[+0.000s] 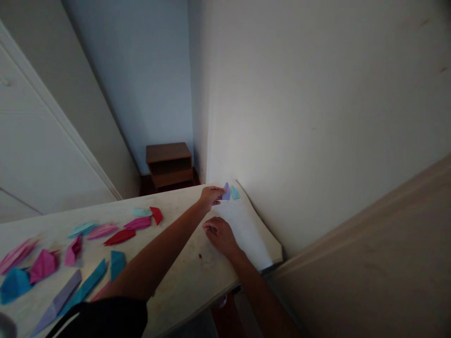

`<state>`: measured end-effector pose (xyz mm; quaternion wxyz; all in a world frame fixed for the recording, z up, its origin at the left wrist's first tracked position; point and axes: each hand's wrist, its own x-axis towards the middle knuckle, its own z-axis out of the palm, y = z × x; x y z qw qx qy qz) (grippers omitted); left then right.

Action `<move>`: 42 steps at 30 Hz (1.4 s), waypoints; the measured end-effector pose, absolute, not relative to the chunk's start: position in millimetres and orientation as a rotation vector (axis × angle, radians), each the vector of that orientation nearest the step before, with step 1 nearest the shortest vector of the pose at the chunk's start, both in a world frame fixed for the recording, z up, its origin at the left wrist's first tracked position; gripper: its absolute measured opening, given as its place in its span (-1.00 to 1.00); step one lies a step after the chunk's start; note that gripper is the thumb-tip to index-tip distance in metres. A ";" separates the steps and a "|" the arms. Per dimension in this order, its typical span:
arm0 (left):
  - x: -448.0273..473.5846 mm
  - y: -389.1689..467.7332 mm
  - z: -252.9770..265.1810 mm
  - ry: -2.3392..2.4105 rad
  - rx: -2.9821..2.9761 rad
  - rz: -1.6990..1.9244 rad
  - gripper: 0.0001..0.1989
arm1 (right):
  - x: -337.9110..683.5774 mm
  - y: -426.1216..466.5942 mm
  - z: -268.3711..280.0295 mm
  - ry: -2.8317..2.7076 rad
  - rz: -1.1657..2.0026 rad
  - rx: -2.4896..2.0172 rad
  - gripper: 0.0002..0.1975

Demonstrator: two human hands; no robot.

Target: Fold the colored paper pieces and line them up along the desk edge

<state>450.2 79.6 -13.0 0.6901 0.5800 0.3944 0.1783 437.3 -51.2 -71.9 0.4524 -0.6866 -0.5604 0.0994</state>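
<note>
My left hand (211, 196) reaches to the far right end of the table and pinches a small purple folded paper piece (226, 191) at the top of a white sheet (248, 230). Just right of it, a pale teal folded paper piece (235, 192) lies on the sheet. My right hand (221, 234) is nearer to me, at the sheet's left side, with its fingers curled together. What those fingers hold, if anything, I cannot make out.
Several folded paper pieces lie on the left of the table (183, 291), among them a red one (120, 237), a blue one (16, 284) and a long purple one (58, 303). A wall (299, 117) borders the right end. A brown wooden cabinet (169, 155) stands beyond.
</note>
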 end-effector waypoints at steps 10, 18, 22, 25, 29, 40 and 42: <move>493.7 110.6 -52.9 1.113 1.819 0.258 -0.77 | 441.0 -49.5 -73.7 -1.371 0.291 -1.665 -0.70; 485.2 109.0 -54.5 1.038 2.241 0.248 -0.60 | 440.6 -49.1 -76.1 -1.365 0.287 -1.672 -0.72; 471.4 107.2 -50.7 0.773 2.584 0.363 -0.59 | 440.6 -49.2 -76.7 -1.367 0.279 -1.700 -0.74; 468.1 108.3 -52.5 0.404 2.778 0.325 -0.67 | 440.3 -49.3 -76.0 -1.374 0.269 -1.706 -0.73; 469.4 110.2 -60.5 0.201 2.910 0.276 -0.70 | 440.2 -49.3 -75.6 -1.382 0.263 -1.696 -0.74; 472.8 100.3 -63.7 0.267 2.989 0.348 -0.69 | 441.2 -48.9 -74.5 -1.380 0.271 -1.692 -0.74; 473.0 99.7 -62.9 0.278 2.984 0.382 -0.65 | 441.4 -49.0 -74.5 -1.380 0.270 -1.687 -0.74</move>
